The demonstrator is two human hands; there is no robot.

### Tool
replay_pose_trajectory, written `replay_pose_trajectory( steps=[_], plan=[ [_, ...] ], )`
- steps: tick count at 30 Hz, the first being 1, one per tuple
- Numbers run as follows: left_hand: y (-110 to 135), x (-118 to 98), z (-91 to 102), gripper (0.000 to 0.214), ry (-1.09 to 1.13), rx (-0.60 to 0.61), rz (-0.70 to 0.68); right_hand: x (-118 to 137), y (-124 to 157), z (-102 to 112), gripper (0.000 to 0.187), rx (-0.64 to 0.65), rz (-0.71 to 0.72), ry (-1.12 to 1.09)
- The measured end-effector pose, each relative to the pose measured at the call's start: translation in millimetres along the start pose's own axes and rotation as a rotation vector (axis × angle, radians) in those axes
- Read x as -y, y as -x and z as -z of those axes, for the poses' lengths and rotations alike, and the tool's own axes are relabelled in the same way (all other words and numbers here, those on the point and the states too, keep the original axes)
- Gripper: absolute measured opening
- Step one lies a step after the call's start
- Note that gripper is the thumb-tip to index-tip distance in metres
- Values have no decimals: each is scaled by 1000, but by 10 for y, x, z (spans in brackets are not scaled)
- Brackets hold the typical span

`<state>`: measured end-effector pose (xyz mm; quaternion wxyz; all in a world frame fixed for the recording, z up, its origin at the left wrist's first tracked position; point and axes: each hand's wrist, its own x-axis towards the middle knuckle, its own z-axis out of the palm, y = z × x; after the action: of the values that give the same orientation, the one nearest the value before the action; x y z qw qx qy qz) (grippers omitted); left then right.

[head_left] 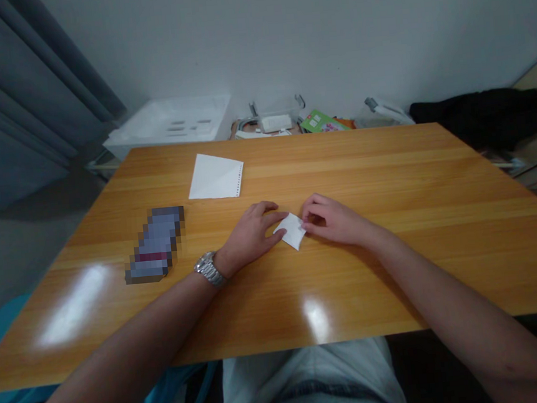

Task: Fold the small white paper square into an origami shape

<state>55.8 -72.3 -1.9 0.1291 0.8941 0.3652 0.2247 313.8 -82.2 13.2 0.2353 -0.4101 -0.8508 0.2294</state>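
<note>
A small piece of folded white paper (293, 232) lies on the wooden table between my hands, one corner pointing towards me. My left hand (255, 231), with a metal watch (209, 269) at its wrist, holds the paper's left side between thumb and index finger; its other fingers are curved and apart from the paper. At the right corner, the thumb and fingertips of my right hand (329, 218) pinch the paper. The fingertips partly cover both side corners. Whether the paper has more than one fold I cannot tell.
A white sheet with a perforated edge (216, 176) lies farther back on the table (413, 189). To the left is a blurred-out phone-like object (157, 242). Behind the far edge stand a white tray (172, 122), a green booklet (322, 121) and dark cloth (482, 117).
</note>
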Motion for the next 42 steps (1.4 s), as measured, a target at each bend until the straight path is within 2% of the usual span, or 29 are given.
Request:
replay_pose_trajectory(
  steps=[3, 7, 14, 19, 23, 30, 42],
  plan=[
    [2, -1, -2, 36, 1, -2, -5, 6, 8, 19, 1, 15, 15, 11],
    [9, -1, -3, 37, 0, 1, -14, 3, 6, 20, 8, 18, 50, 5],
    [7, -47, 30, 30, -53, 14, -80, 3, -13, -52, 14, 84, 184, -44],
    [-12, -92, 67, 23, -61, 43, -119, 34, 9, -64, 7, 113, 146, -93],
    [-25, -79, 55, 20, -24, 76, -146, 57, 21, -44, 17, 128, 131, -115],
    [-34, -33, 23, 28, 22, 96, -139, 78, 22, -29, 15, 138, 98, -137],
    [-37, -5, 14, 27, 36, 98, -140, 70, 19, -51, 14, 139, 87, -129]
  ],
)
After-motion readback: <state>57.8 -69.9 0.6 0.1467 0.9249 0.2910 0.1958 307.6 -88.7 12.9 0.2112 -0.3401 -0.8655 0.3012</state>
